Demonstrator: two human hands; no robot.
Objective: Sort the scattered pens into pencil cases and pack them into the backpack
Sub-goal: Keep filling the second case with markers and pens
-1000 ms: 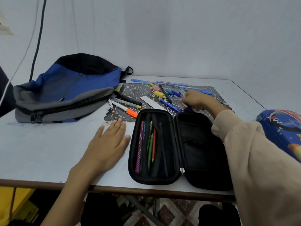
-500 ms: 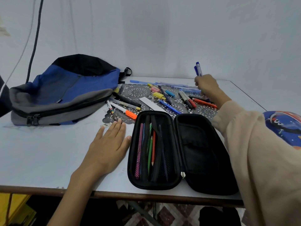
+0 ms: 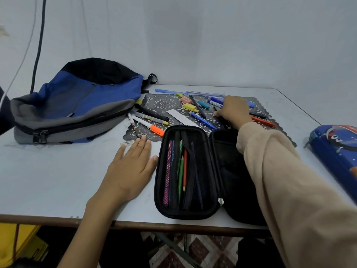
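Where the scattered pens [image 3: 201, 111] lie, in a loose heap on a dark lace-patterned plastic mat [image 3: 164, 102] at the far middle of the table, the items are these: a white marker with an orange cap [image 3: 148, 125], a long black marker [image 3: 152, 113], a blue ballpoint [image 3: 202, 120], a yellow highlighter [image 3: 190, 107], a blue whiteboard marker [image 3: 215, 102], a red-orange pen [image 3: 263, 121] and a white paper strip [image 3: 179, 118]. The right hand [image 3: 233, 111], in a beige sleeve [image 3: 289, 180], rests knuckles-up on the heap with its fingers bent down among the pens; whether it grips one cannot be told. Just nearer stands a black hard-shell pencil case [image 3: 185, 171], unzipped and laid flat, its left half holding pink, green and red pencils under mesh, its right half largely hidden by the sleeve. The left hand [image 3: 129, 167] lies flat, palm down and fingers straight, on the pale grey table [image 3: 48, 180], just beside the case's left edge, its fingertips at the mat's near border. A blue, grey and black fabric backpack [image 3: 81, 101] lies on its side at far left, touching the mat. A blue printed hard pencil case [image 3: 336, 147], closed, sits at the right edge, well apart.
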